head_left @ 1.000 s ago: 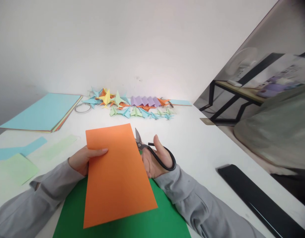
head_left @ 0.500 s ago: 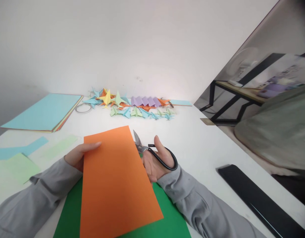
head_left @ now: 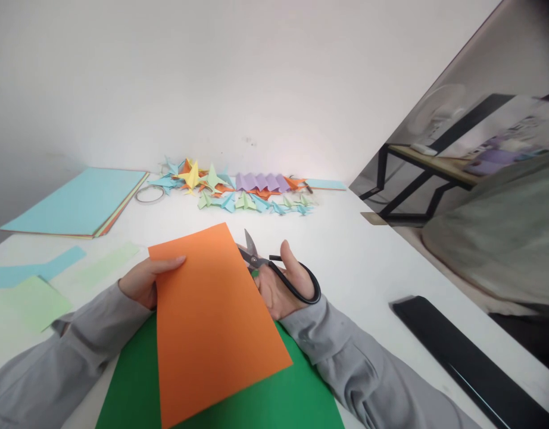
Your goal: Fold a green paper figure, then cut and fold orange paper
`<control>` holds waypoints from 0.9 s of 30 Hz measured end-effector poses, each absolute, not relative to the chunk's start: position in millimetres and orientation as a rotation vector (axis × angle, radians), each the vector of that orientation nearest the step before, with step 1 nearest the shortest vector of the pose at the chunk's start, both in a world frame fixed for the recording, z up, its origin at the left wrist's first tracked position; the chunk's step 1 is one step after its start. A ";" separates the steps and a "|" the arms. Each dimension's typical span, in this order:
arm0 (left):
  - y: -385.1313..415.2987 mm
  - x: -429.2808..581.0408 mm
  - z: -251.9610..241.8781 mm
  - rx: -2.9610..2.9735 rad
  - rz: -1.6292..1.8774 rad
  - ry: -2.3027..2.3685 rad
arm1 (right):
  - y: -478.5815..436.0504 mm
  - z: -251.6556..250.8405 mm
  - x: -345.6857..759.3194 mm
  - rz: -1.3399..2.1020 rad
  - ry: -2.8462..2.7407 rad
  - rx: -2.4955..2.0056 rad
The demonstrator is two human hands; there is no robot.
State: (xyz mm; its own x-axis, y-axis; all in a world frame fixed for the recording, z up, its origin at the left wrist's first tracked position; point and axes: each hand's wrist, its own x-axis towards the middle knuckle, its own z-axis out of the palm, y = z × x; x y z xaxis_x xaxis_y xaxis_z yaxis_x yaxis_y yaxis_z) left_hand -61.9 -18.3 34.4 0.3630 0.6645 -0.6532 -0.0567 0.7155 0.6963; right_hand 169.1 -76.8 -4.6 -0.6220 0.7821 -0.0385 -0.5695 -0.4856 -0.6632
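An orange sheet of paper is pinched at its upper left edge by my left hand, thumb on top and fingers hidden beneath. My right hand holds black-handled scissors at the sheet's right edge, with one handle loop around the thumb. The scissor blades are spread apart; one rises beside the paper and the other lies partly behind its edge. Some of the right fingers are hidden by the sheet. Below the orange paper, a larger green sheet lies at the front of the table.
A stack of coloured paper and a wire ring lie at the back left. Folded paper stars and a purple pleated strip line the wall. Blue and green scraps lie left. A long black object lies right.
The orange sheet has turned slightly and its bottom edge has lifted, showing more green paper. The scissors have tilted a little, and the spread blades now meet the sheet's right edge.
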 end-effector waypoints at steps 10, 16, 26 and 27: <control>-18.9 -62.4 31.4 0.681 0.495 1.029 | -77.3 -10.3 169.3 2.208 -0.764 -0.307; -20.4 -60.8 32.2 0.711 0.465 0.995 | -77.8 -11.4 167.1 2.194 -0.707 -0.335; -18.3 -62.3 30.1 0.709 0.491 1.045 | -79.5 -1.6 165.3 2.111 -0.755 -0.385; -17.9 -62.9 29.6 0.711 0.492 1.041 | -79.6 -2.0 165.7 2.112 -0.764 -0.385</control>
